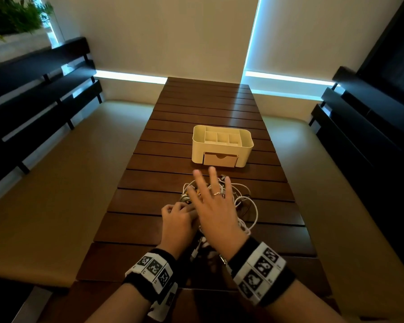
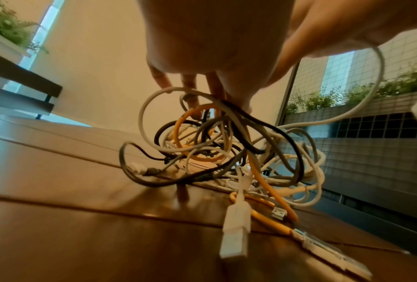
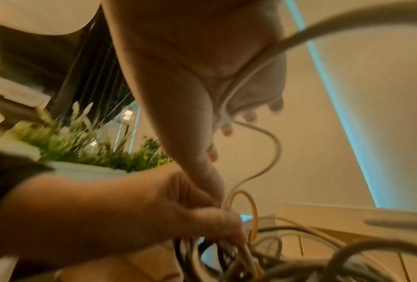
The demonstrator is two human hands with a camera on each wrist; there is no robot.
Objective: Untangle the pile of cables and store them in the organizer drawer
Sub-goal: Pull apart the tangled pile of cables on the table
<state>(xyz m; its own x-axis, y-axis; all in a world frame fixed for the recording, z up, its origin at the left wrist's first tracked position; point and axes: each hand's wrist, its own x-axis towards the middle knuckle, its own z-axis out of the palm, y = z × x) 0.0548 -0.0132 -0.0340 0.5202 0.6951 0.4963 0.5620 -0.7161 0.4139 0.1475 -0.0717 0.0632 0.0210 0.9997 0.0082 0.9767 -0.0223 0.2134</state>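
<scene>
On the near part of the table (image 1: pixel 149 183), the left hand (image 1: pixel 179 220) grips the cable pile (image 2: pixel 226 152); the right hand (image 1: pixel 216 206) hovers above it, fingers spread, near the organizer (image 1: pixel 222 145).

The left hand (image 2: pixel 217 47) reaches down from twelve o'clock, fingertips (image 2: pixel 165 82) among the top loops of the tangled cables (image 2: pixel 226 148) heaped on the wooden table (image 2: pixel 70 219); a white USB plug (image 2: pixel 235 229) lies toward six o'clock, an orange cable (image 2: pixel 263 183) beside it

left hand (image 1: pixel 176 220) curled, right hand (image 1: pixel 216 206) spread
</scene>
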